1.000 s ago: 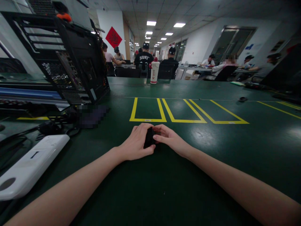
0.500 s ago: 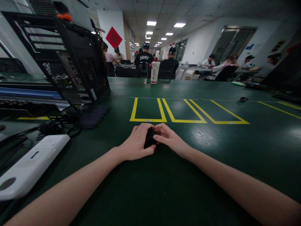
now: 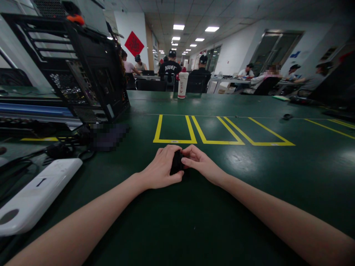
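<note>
A small black object (image 3: 176, 163) sits low over the green table (image 3: 177, 221), between my two hands. Its kind cannot be made out, as fingers cover much of it. My left hand (image 3: 163, 168) wraps around it from the left, thumb along the near side and fingers over the far side. From the right, the thumb and fingertips of my right hand (image 3: 200, 163) pinch at its right side. Just beyond the hands, yellow tape (image 3: 174, 141) marks a rectangle on the tabletop.
An open black computer case (image 3: 97, 70) stands at the left, with cables (image 3: 61, 149) before it. A long white device (image 3: 41, 192) lies near my left forearm. A white cup (image 3: 182, 85) stands at the far edge. Several people sit at desks beyond.
My right thumb has shifted very slightly to the right on the black object. Otherwise both hands hold the same place.
</note>
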Tool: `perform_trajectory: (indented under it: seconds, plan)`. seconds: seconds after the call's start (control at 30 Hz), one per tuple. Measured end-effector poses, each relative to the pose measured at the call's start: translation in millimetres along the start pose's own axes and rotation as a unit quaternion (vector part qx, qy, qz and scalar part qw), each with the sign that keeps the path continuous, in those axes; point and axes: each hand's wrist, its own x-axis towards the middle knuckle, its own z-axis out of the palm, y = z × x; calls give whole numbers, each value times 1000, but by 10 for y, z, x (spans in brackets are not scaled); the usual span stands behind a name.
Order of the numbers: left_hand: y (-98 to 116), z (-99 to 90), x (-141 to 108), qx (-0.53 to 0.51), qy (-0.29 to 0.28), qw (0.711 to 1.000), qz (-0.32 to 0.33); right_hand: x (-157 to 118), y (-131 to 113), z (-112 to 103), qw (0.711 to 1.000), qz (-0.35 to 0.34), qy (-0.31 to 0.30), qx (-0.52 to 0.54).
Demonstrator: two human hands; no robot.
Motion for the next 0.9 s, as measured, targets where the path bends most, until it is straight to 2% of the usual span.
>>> perform_trajectory:
  seconds: [0.17,0.37,0.5,0.7,0.8,0.9]
  plan:
    - [-14,13,5,0,3,1000,1,15,7,-18,1000,25,-4,3]
    - [-23,16,9,11,4,1000,6,15,1,-45,997,-20,-53,43]
    - [-9,-2,4,0,2,1000,-6,9,-4,-30,998,-19,-33,45]
    - [-3,8,3,-4,2,1000,-8,24,-3,-22,1000,18,-7,15]
    - [-3,8,5,-4,3,1000,-7,23,-6,-43,999,33,-18,13]
    - [-1,-7,4,-8,2,1000,-2,12,-11,-58,999,-1,-48,26]
